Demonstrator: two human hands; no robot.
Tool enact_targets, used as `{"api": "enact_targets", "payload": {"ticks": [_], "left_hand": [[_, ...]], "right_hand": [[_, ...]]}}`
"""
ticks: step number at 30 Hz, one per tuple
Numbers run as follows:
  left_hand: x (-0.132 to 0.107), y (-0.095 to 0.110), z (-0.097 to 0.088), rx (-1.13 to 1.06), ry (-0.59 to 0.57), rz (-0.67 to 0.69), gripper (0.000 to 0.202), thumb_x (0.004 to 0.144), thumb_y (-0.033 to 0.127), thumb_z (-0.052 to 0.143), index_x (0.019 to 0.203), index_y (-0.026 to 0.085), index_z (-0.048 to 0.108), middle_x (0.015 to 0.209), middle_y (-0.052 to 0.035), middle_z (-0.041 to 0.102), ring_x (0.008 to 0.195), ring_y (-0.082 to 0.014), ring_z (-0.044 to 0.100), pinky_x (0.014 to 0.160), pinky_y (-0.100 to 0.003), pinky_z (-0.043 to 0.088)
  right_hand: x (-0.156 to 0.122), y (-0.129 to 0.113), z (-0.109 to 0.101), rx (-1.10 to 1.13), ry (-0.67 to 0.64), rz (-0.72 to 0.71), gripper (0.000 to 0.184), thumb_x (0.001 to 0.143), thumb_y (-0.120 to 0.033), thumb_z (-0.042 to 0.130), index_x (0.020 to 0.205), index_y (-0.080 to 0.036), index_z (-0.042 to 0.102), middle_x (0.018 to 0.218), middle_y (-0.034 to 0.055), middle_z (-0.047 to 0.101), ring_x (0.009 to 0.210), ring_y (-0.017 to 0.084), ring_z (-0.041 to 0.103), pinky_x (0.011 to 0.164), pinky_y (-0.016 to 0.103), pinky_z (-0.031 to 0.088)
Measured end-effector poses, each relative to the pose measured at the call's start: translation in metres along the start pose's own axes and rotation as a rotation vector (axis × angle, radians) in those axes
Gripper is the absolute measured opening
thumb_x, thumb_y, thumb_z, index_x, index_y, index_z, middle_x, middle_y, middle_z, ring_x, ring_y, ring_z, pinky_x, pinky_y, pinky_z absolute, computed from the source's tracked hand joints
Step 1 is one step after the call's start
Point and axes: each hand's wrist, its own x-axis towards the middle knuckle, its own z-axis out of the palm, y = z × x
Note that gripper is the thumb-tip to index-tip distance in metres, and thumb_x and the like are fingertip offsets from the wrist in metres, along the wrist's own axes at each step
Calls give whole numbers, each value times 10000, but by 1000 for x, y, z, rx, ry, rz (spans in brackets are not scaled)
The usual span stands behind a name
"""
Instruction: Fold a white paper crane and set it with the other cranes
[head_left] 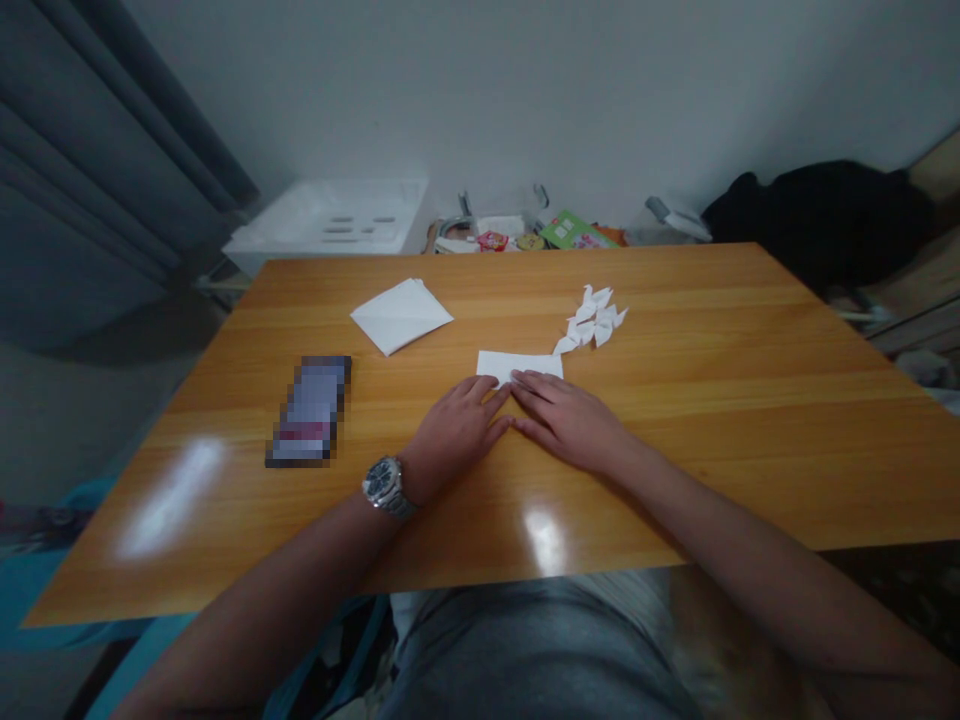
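A folded white paper (519,364) lies flat on the wooden table (712,400) in front of me. My left hand (459,430), with a metal watch on its wrist, rests palm down with fingers stretched onto the paper's near edge. My right hand (566,418) lies flat beside it, its fingers pressing the same edge. The fingertips of both hands meet at the paper. A small cluster of folded white paper cranes (592,318) sits just beyond the paper, to the right.
A stack of white paper sheets (401,314) lies at the back left of the table. A phone (310,410) lies to the left of my hands. Behind the table are a white plastic bin (330,222), small clutter and a dark bundle (825,215).
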Motion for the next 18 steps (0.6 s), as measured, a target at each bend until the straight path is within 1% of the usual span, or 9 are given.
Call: {"api": "enact_targets", "payload": {"ticks": [3,5,8,11,13,16,18], "left_hand": [[0,0,2,18,-23,3,435,1065,333,372,1438,149,500,1278,-129,613,1195,-263,557,1058,-402,443],[0,1,2,47,-30,-4,435,1068,321,353,1434,141,505,1277,-132,622,1168,-267,571,1037,-414,444],[-2,3,1,85,-19,-17,428,1071,312,345,1422,138,518,1316,-134,621,1180,-273,574,1041,-431,423],[-4,6,0,89,-9,-28,421,1071,312,353,1426,157,518,1359,-122,613,1226,-276,563,1066,-447,396],[-4,6,0,81,-5,-36,430,1069,318,362,1442,159,506,1384,-120,603,1255,-282,554,1078,-460,386],[-5,6,1,62,2,-43,449,1066,337,372,1461,160,492,1421,-127,586,1288,-288,544,1099,-475,377],[-5,5,1,42,3,-39,461,1065,355,375,1467,162,490,1439,-130,576,1308,-286,536,1116,-474,369]], "right_hand": [[-1,-1,3,-14,-25,5,584,1033,-467,431,1516,-141,465,1582,165,435,1484,302,381,1218,509,335],[-2,0,4,-22,-25,12,558,1044,-428,409,1513,-133,470,1593,157,419,1501,286,350,1234,498,308],[-3,3,4,-31,-22,27,508,1060,-345,353,1494,-124,498,1597,145,416,1507,263,342,1243,480,292],[-7,10,0,-70,-35,33,505,1062,-323,330,1484,-110,509,1597,138,416,1507,261,340,1241,476,298],[-14,16,-6,-92,-39,40,504,1061,-316,331,1475,-101,519,1602,137,405,1513,266,327,1243,482,292],[-31,27,-16,-101,-9,99,495,1056,-322,346,1484,-143,519,1600,124,408,1511,264,333,1233,502,312],[-41,33,-20,-119,-25,124,502,1054,-339,358,1503,-162,497,1602,118,403,1503,269,349,1231,507,314]]}}
